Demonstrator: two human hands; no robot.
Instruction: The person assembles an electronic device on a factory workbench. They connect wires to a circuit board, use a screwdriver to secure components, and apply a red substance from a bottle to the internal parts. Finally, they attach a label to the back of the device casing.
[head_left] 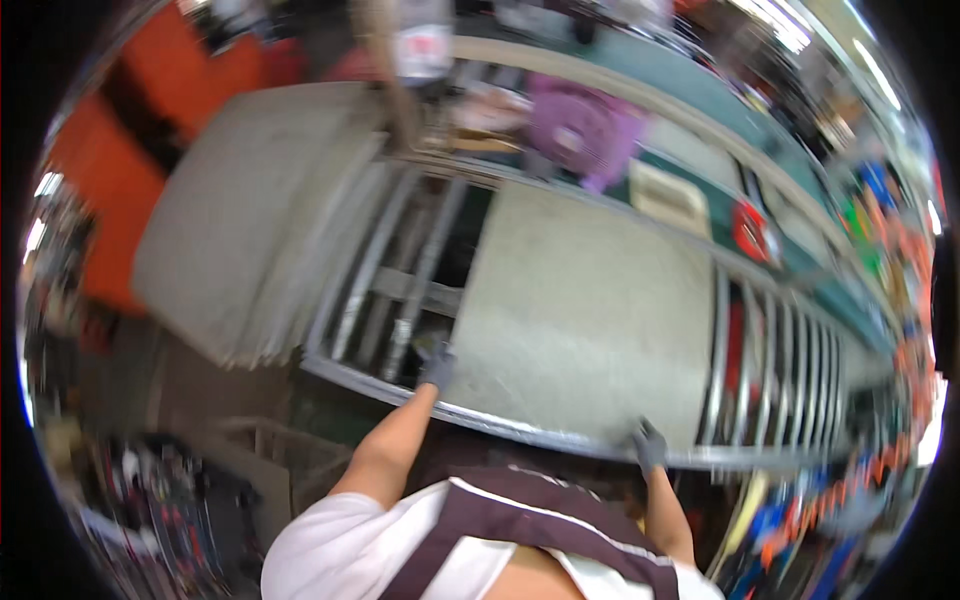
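A flat grey-green board (590, 310) lies across a metal roller frame (500, 428) in front of me. Its left edge, close to the near corner, is gripped by my left hand (437, 366) in a grey glove. My right hand (649, 443), gloved the same way, is closed at the board's near edge, toward its right corner. Motion smears the fingers of both hands somewhat. Bare rollers (770, 365) show to the right of the board, and bars (425, 265) with dark gaps between them show to its left.
A stack of similar boards (260, 190) stands left of the frame, with orange panels (115, 210) behind. Past the frame are a purple plastic piece (585, 130), a cream tray (668, 198), a red object (752, 232) and a long green belt (640, 60). A post (385, 70) rises at the far left corner.
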